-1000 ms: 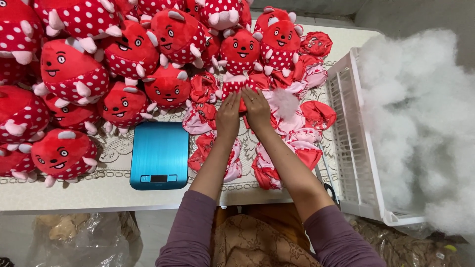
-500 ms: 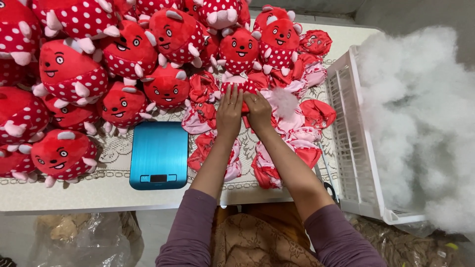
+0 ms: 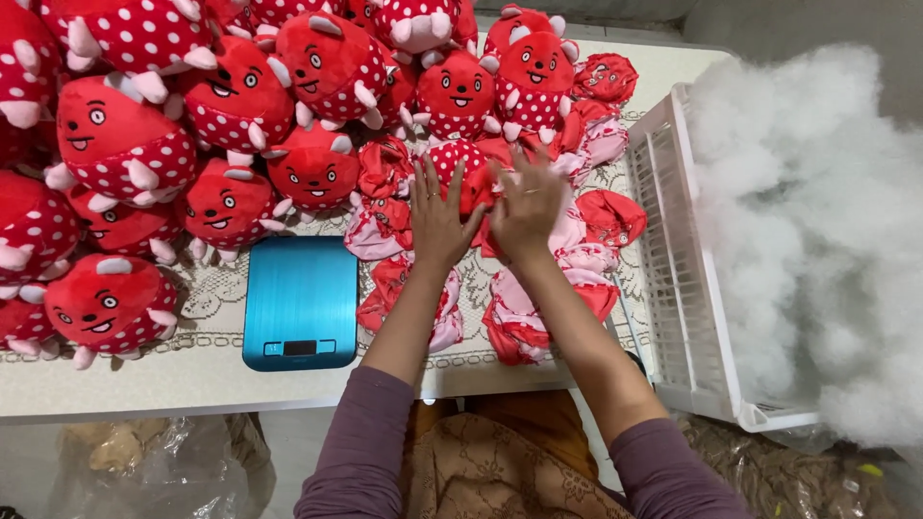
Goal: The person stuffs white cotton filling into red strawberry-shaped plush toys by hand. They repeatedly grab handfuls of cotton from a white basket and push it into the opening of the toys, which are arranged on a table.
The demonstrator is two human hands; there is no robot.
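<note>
Both hands, the left hand (image 3: 435, 213) and the right hand (image 3: 526, 207), press with spread fingers on a stuffed red toy (image 3: 461, 171) in the far middle; pressed unevenly, it may slip into the unstuffed skins (image 3: 524, 312)

Your left hand (image 3: 435, 219) and right hand (image 3: 526, 207) press, fingers spread, on a red, white-dotted plush toy (image 3: 461, 171) amid flat unstuffed red-and-pink skins (image 3: 538, 308) near the table's (image 3: 192, 375) right edge; a blue flat kitchen scale (image 3: 301, 301) lies at its front edge.
</note>
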